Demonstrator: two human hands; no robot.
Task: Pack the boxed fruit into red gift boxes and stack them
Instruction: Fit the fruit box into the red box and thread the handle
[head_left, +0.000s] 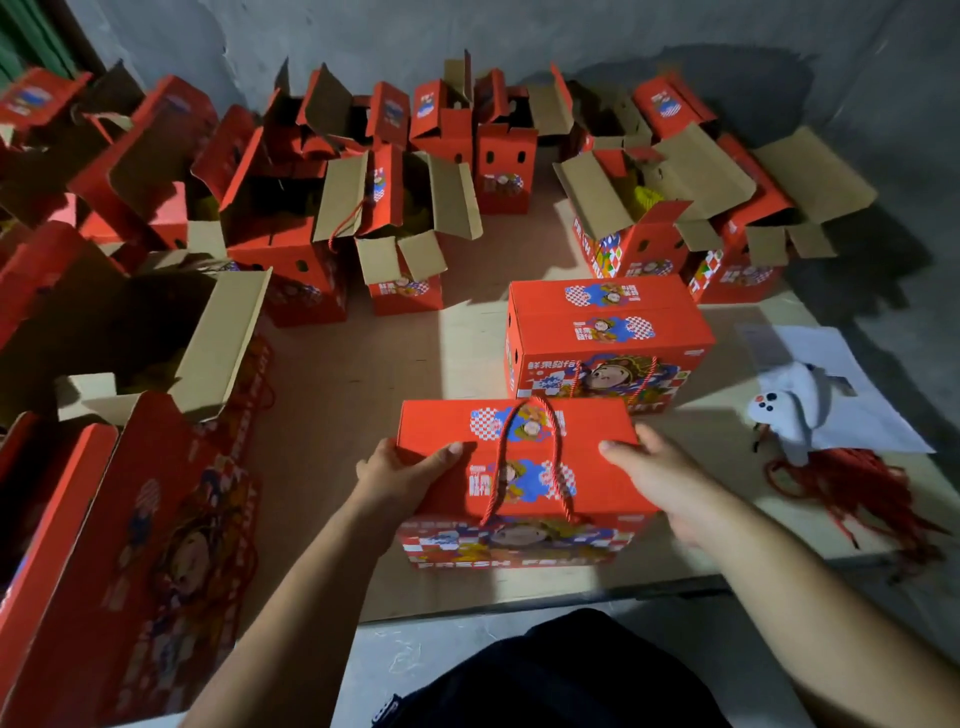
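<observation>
Here, closed red gift box (519, 457), rope-handled.

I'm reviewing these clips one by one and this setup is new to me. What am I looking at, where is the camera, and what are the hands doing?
There is no machine here: a person works with bare hands, filmed by one wide camera worn on the head, looking down. The left hand and right hand grip the two ends of a closed red gift box with a rope handle. Just beyond it sits a second closed box. Both rest on a cardboard sheet on the floor. Farther back and to the left stand many open red boxes, flaps up. On the right lie white gloves on paper and a heap of red cords.
</observation>
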